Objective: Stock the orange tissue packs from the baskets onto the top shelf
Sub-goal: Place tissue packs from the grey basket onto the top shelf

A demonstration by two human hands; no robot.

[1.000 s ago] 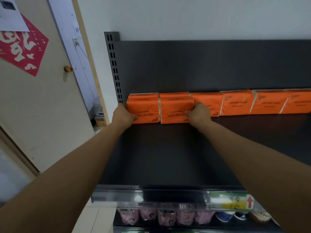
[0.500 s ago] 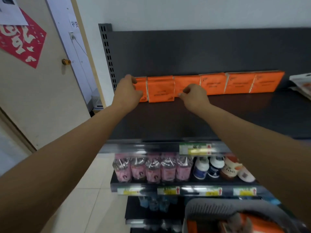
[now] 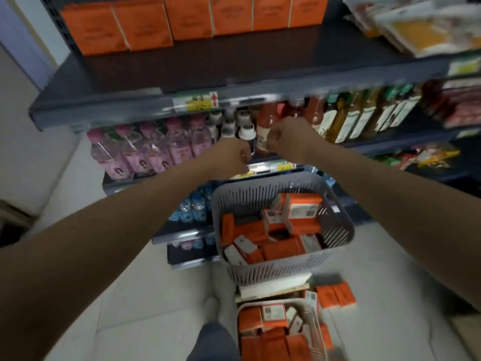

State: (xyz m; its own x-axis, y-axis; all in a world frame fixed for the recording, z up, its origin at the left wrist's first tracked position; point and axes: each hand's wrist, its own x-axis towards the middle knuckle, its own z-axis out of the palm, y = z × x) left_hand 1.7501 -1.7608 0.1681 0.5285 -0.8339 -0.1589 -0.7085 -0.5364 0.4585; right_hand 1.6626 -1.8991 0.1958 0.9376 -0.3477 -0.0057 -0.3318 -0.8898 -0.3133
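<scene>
Your left hand [image 3: 231, 157] and right hand [image 3: 289, 138] hang in mid-air just below the front edge of the dark metal top shelf [image 3: 208, 71], fingers curled in, gripping nothing. Flat orange tissue packs [image 3: 190, 19] stand in a row along its back edge, from the left corner. More fill the grey slotted plastic basket [image 3: 281, 269] below (and a pale basket [image 3: 316, 319] nearer you). You seem to be between loads; next, reach down and grasp more packs.

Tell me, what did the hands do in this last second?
Both hands let go of the orange tissue packs on the top shelf and came down: left hand and right hand are now empty, fingers curled, above the grey basket. The packs stayed in their row.
</scene>
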